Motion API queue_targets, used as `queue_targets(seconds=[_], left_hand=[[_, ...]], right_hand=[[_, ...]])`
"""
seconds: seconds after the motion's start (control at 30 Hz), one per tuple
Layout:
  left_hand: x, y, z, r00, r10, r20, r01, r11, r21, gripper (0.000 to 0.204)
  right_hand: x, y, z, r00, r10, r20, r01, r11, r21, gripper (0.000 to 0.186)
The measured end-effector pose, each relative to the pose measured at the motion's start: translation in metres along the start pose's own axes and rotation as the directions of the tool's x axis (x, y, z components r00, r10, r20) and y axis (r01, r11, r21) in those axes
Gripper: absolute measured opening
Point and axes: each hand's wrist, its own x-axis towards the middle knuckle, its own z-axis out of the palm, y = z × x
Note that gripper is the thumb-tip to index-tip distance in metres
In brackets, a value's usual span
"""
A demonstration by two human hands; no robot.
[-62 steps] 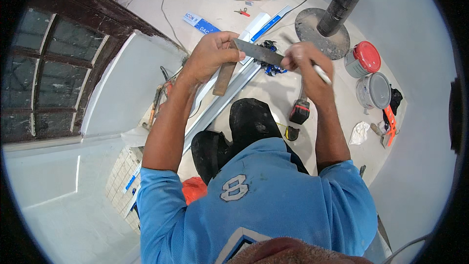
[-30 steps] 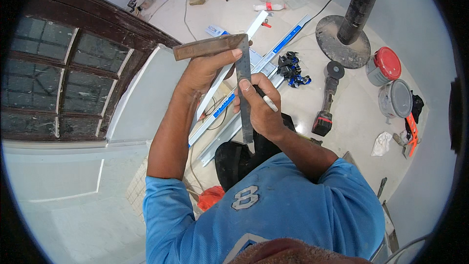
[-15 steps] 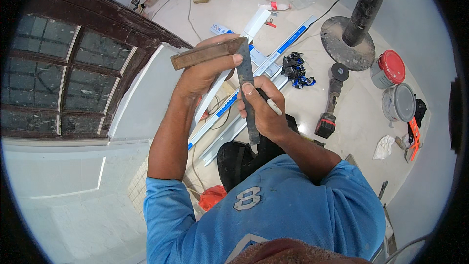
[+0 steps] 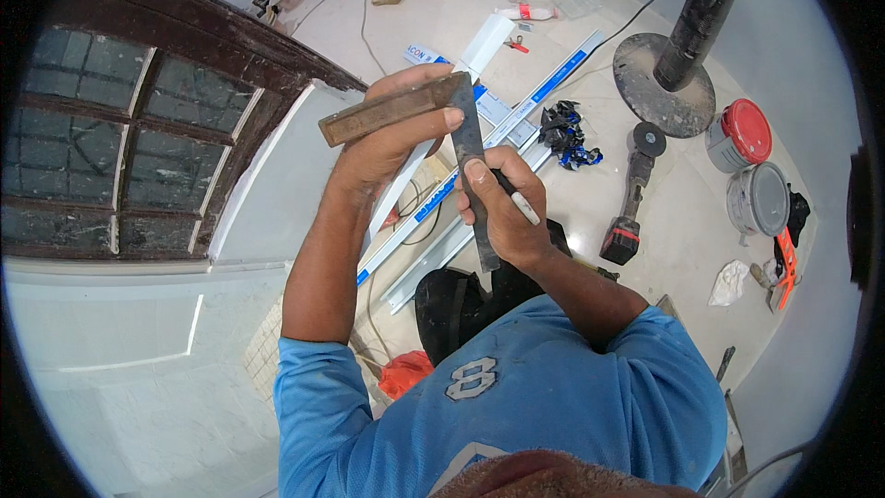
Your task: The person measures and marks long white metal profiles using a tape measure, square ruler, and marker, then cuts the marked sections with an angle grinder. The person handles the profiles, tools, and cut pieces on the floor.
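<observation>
My left hand (image 4: 373, 159) is closed round a try square (image 4: 396, 111) with a brown wooden stock and a dark metal blade. The same hand also grips a long white profile strip (image 4: 486, 44), which runs slantwise beneath the square. My right hand (image 4: 512, 221) pinches the blade between thumb and fingers. A black and white marker (image 4: 524, 207) is tucked in this hand as well, its white end sticking out to the lower right. Where the marker's other end lies is hidden by the fingers.
Metal channels with blue film (image 4: 553, 83) lie on the floor below my hands, beside crumpled blue-black film (image 4: 570, 136). To the right are a cordless angle grinder (image 4: 630, 194), a black stand base (image 4: 636, 92) and two tubs (image 4: 751, 129). A dark-framed window (image 4: 175, 92) stands left.
The whole view has shifted slightly, the floor items sitting a little further right. Both hands keep their hold on the square, strip and marker, with hardly any visible movement.
</observation>
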Motion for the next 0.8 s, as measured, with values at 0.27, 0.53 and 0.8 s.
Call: queue_targets(seconds=[0.27,0.53,0.8], left_hand=[[0.003,-0.011,-0.011,0.997,0.067,0.028,-0.070,0.992,0.103,0.055],[0.004,-0.009,-0.015,0.993,0.085,0.084,-0.098,0.981,0.166,0.057],[0.006,-0.012,-0.016,0.991,0.101,0.085,-0.114,0.978,0.175,0.058]], right_hand=[[0.001,0.002,0.002,0.999,-0.049,0.018,0.049,0.999,-0.020,0.019],[0.001,0.007,0.002,0.997,-0.065,0.037,0.064,0.998,0.019,0.018],[0.002,0.009,0.001,0.995,-0.077,0.056,0.076,0.997,0.026,0.019]])
